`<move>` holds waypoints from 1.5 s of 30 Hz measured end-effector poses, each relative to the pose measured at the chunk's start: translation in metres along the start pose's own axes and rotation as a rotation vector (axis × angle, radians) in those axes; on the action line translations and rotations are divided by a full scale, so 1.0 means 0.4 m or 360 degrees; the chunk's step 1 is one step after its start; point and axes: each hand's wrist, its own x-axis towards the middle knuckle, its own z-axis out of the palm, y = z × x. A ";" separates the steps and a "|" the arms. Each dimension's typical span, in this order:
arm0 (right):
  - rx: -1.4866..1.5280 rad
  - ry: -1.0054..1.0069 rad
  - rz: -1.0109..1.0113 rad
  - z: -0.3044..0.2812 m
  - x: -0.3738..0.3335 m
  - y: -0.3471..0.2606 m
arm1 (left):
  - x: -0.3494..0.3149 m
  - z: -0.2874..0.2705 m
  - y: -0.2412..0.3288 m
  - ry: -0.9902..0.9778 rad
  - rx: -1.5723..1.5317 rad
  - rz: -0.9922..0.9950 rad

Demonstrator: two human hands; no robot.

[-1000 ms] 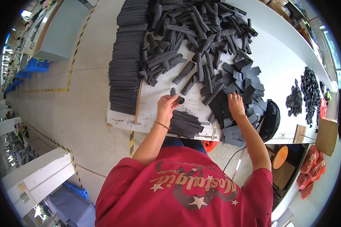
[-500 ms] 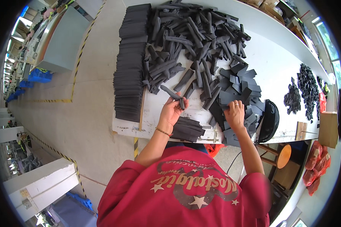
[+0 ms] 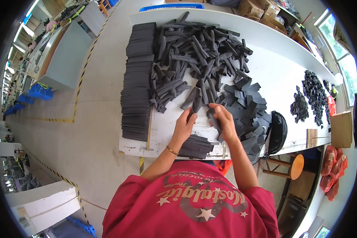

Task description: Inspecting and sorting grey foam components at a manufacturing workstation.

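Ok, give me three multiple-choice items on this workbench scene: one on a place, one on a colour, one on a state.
1. Where is the neat row of stacked dark sheets?
A. along the table's left edge
B. on the stool
C. on the floor

2. What colour is the stool seat?
A. blue
B. orange
C. white

3. What is the right hand doing?
A. resting empty
B. gripping a dark foam piece
C. holding the box

Key: 1 A, the stacks line the left side of the white table; 2 B, the round seat is orange; 3 B, fingers wrap a dark piece.
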 end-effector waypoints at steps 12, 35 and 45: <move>-0.0058 -0.0218 0.0063 0.054 0.002 -0.053 | -0.042 -0.089 0.111 -0.0496 -0.0399 -0.0315; -0.0916 0.0166 -0.0507 0.100 0.093 -0.074 | 0.036 -0.106 0.060 -0.0640 -0.0806 -0.0515; -0.1080 0.0026 -0.0068 0.076 0.030 -0.044 | 0.090 -0.133 0.034 0.0004 -0.1260 -0.0480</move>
